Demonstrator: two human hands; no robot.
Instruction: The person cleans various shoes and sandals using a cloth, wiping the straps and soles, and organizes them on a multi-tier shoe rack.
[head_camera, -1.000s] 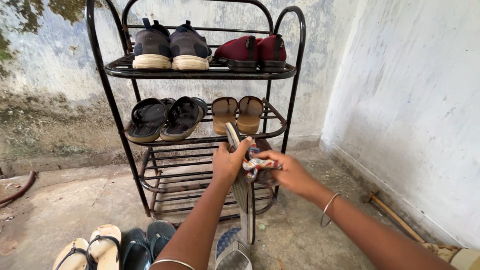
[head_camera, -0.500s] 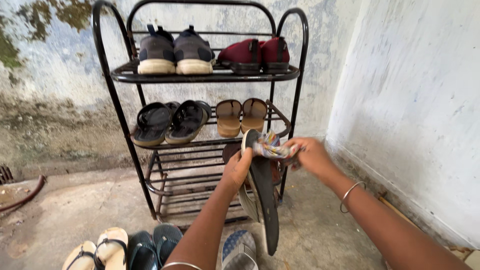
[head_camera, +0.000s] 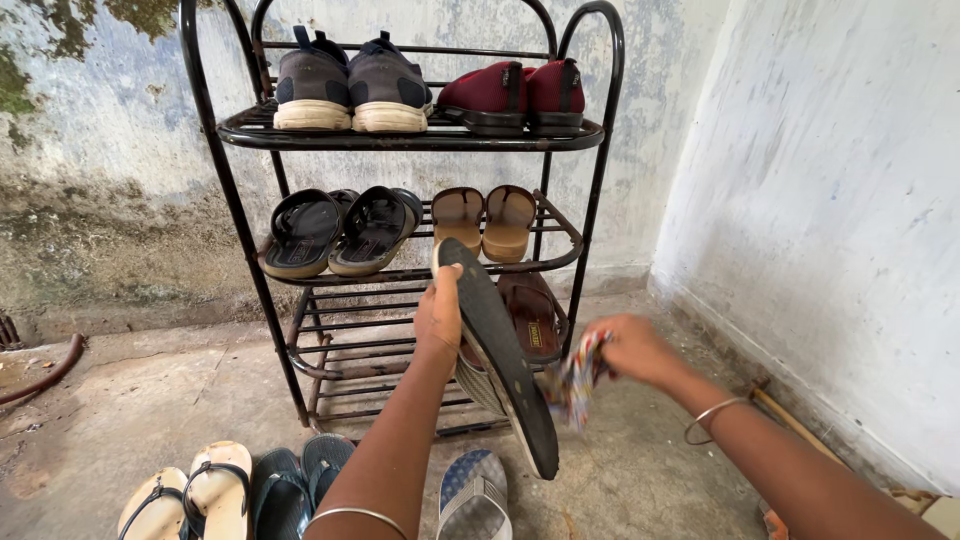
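The left hand (head_camera: 440, 318) grips a dark sandal (head_camera: 497, 352) near its upper end, fingers wrapped around the edge, and holds it sole-out and tilted, its top near the middle shelf and its lower end hanging down toward the floor. A second sandal seems to sit just behind it in the same grip, only its ribbed edge showing. The right hand (head_camera: 630, 347) is closed around a bunched, multicoloured cloth (head_camera: 574, 381), which dangles just beside the sandal's lower half, blurred, so whether it touches is hard to tell. Each wrist wears a thin metal bangle. Straight ahead stands a black metal shoe rack (head_camera: 594, 190) against a stained, peeling wall. On the top shelf sit a pair of grey sneakers (head_camera: 348, 92) and, to their right, a pair of maroon slip-ons (head_camera: 512, 95). The middle shelf carries black sandals (head_camera: 340, 232) on the left and tan sandals (head_camera: 484, 218) on the right. On a lower shelf, behind the held sandal, lies a brown sandal (head_camera: 531, 314). Down on the concrete floor near the bottom edge sit cream sandals (head_camera: 190, 500), dark teal sandals (head_camera: 298, 484) and a blue-grey shoe (head_camera: 474, 498).
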